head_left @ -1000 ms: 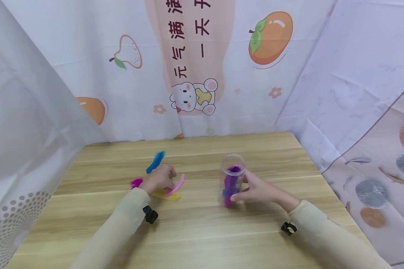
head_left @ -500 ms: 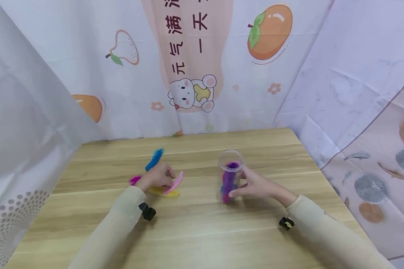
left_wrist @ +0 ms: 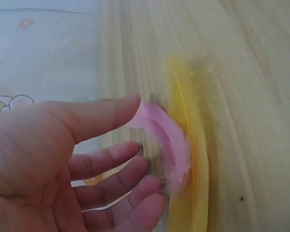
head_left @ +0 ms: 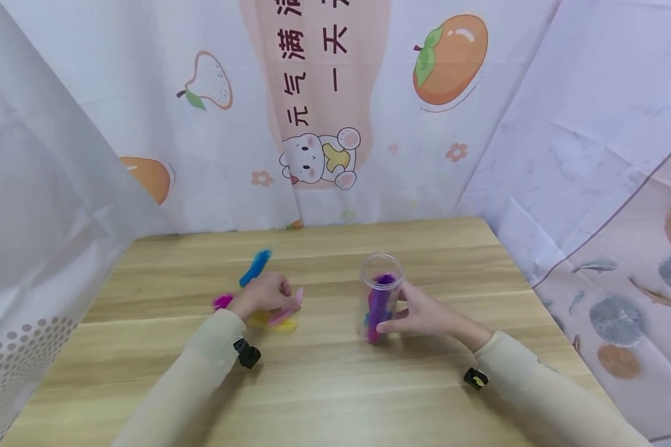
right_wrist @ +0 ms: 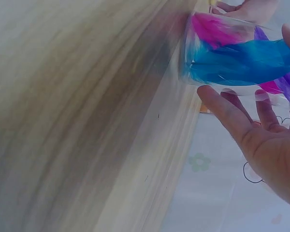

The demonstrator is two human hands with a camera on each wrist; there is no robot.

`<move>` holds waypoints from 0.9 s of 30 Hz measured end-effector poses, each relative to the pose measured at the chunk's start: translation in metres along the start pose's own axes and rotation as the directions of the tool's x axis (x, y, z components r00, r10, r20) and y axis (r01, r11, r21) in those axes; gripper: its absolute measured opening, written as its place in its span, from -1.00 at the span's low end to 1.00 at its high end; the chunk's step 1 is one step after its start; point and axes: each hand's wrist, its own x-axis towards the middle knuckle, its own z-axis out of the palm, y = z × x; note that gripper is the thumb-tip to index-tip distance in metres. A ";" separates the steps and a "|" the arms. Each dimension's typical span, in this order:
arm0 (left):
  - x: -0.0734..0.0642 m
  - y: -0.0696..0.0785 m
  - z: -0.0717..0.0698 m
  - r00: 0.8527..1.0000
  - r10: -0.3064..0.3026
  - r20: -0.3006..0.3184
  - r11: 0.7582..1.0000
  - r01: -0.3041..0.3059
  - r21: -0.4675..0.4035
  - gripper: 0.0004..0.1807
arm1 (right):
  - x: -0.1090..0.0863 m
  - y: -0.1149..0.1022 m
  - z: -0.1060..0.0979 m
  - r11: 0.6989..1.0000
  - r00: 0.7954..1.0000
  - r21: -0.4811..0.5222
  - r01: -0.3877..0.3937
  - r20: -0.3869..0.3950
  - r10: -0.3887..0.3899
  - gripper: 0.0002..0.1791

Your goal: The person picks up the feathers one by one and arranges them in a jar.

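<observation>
My left hand (head_left: 265, 293) is low over the table, its thumb and fingers round one end of a curved pink feather (left_wrist: 169, 133). In the left wrist view the thumb tip overlaps that end, while the other fingers stand apart from the thumb. Under the pink feather lies a longer yellow feather (left_wrist: 195, 150). My right hand (head_left: 425, 313) grips a clear round jar (head_left: 381, 255), its thumb on the near side and its fingers behind. Inside the jar are a purple feather (head_left: 379, 304), a blue feather (right_wrist: 241, 65) and a magenta feather (right_wrist: 215, 29). The jar's top is uncovered.
A blue feather (head_left: 255, 267) lies just beyond the left hand, and a magenta feather (head_left: 222, 302) shows beside the left wrist. The wooden table (head_left: 335, 385) ends at a printed curtain (head_left: 402, 180) at the back, with more cloth on both sides.
The left fingers have come closer over the pink feather, covering more of its middle. The right hand keeps hold of the jar, which looks nearly unmoved.
</observation>
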 end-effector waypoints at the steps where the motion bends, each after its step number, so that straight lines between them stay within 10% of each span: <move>1: 0.000 0.000 0.000 1.000 -0.011 0.000 1.000 0.011 0.013 -0.65 | 0.000 0.000 0.002 1.000 1.000 0.003 0.005 0.001 -0.005 -0.02; 16: -0.001 0.012 -0.001 1.000 0.000 -0.023 0.997 0.002 0.081 -0.52 | 0.002 -0.006 0.004 1.000 1.000 0.008 0.025 -0.005 -0.025 -0.01; 27: 0.004 0.010 0.010 1.000 0.004 0.030 1.000 -0.005 0.016 -0.91 | -0.002 -0.002 0.008 0.999 1.000 0.030 0.016 -0.003 -0.016 -0.06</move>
